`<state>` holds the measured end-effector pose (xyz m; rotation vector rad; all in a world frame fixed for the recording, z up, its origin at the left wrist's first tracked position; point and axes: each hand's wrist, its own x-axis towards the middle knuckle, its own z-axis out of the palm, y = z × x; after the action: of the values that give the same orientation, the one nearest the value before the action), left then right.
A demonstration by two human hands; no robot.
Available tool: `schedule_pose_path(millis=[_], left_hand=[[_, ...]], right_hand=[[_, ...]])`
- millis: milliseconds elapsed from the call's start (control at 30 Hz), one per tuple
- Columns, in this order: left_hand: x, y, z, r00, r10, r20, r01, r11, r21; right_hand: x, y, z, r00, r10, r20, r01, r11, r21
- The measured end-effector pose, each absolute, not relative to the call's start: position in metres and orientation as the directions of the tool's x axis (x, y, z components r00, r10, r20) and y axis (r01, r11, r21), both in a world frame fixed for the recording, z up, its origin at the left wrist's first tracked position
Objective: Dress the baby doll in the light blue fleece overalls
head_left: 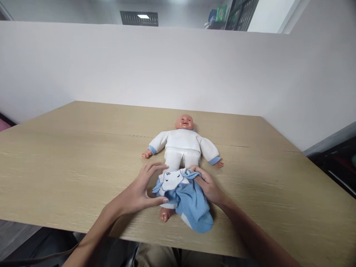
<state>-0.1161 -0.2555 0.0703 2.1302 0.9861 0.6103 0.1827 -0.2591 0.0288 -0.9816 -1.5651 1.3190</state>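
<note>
A baby doll lies on its back in a white outfit with blue cuffs, head away from me and one bare foot showing near the table's front. Over its legs is a blue terry baby garment with a white animal-face patch; its exact kind is unclear. My right hand grips the garment's upper right edge, with some fingers hidden by the cloth. At the garment's left side my left hand is open, thumb and fingers wide apart. The doll's other foot is hidden under the cloth.
The doll lies on a wide light-wood table with a seam across it. Behind rises a white partition. Dark items stand beyond the table's right side. My lap is below the front edge.
</note>
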Motion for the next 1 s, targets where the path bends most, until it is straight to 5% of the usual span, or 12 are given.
schedule_pose_path(millis=[133, 233, 367, 567, 733, 1000], left_hand=[[-0.086, -0.232, 0.097, 0.736, 0.664, 0.134, 0.459, -0.634, 0.623], [-0.07, -0.209, 0.117, 0.796, 0.605, 0.013, 0.49, -0.657, 0.573], [-0.052, -0.173, 0.129, 0.902, 0.396, -0.171, 0.384, -0.557, 0.736], [-0.028, -0.136, 0.11, 0.983, 0.139, -0.121, 0.154, -0.265, 0.952], [-0.017, -0.129, 0.1, 0.98, 0.077, -0.183, 0.193, -0.155, 0.969], [-0.011, -0.128, 0.096, 0.97, -0.071, -0.232, 0.219, -0.162, 0.962]], right_hand=[[0.184, -0.262, 0.028, -0.333, 0.941, 0.065, -0.118, 0.027, -0.993], [0.186, -0.262, 0.024, -0.313, 0.949, 0.038, -0.201, -0.027, -0.979], [0.191, -0.258, 0.016, -0.308, 0.951, -0.018, -0.218, -0.089, -0.972], [0.207, -0.253, 0.02, -0.401, 0.916, -0.001, -0.19, -0.084, -0.978], [0.221, -0.257, 0.032, -0.514, 0.857, -0.036, -0.143, -0.126, -0.982], [0.217, -0.26, 0.037, -0.234, 0.957, -0.174, -0.373, -0.254, -0.893]])
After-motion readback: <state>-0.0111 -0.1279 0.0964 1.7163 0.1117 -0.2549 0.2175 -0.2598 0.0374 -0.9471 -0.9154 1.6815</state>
